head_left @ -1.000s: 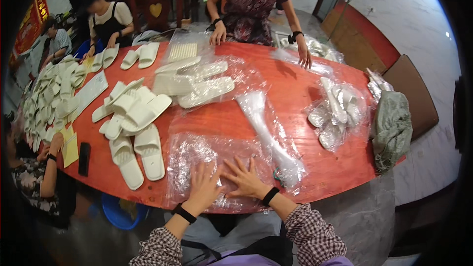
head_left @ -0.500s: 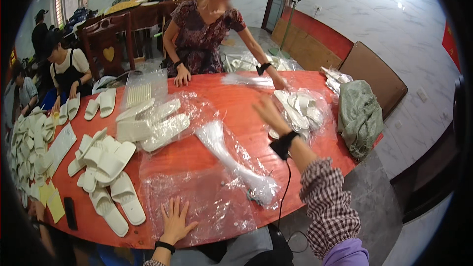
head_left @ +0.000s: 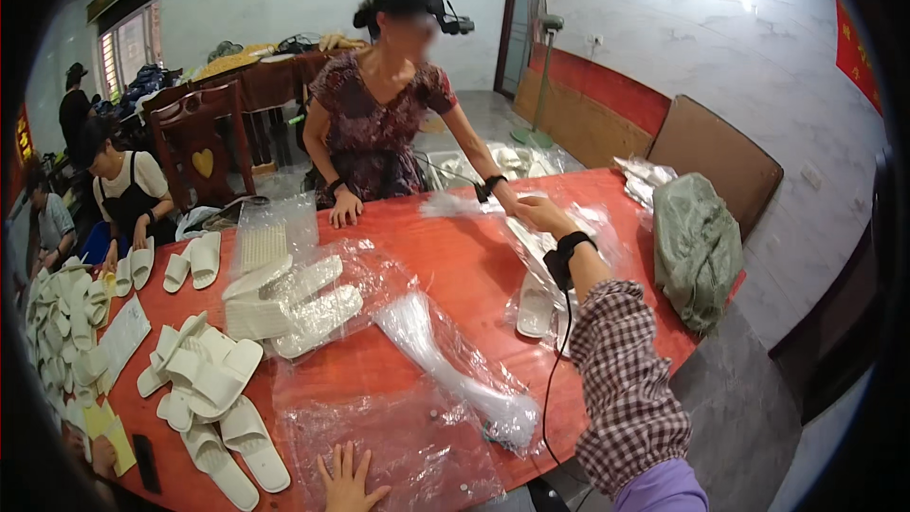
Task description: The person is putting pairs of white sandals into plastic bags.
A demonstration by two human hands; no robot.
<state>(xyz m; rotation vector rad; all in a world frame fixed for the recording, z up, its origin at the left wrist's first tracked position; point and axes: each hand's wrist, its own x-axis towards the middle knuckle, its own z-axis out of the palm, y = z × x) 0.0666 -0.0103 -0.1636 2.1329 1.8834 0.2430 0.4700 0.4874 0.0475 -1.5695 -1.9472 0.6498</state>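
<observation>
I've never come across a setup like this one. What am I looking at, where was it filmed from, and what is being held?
There is no machine here, just a person's bare hands, seen from a fisheye camera worn on the head; its lens bends straight edges. The left hand lies spread on flat clear plastic. The right hand reaches across to the wrapped slippers, beside a co-worker's hand; whether it grips anything is hard to tell. On the red table there are also loose white slippers, a gathered plastic bundle and a greenish sack.
</observation>
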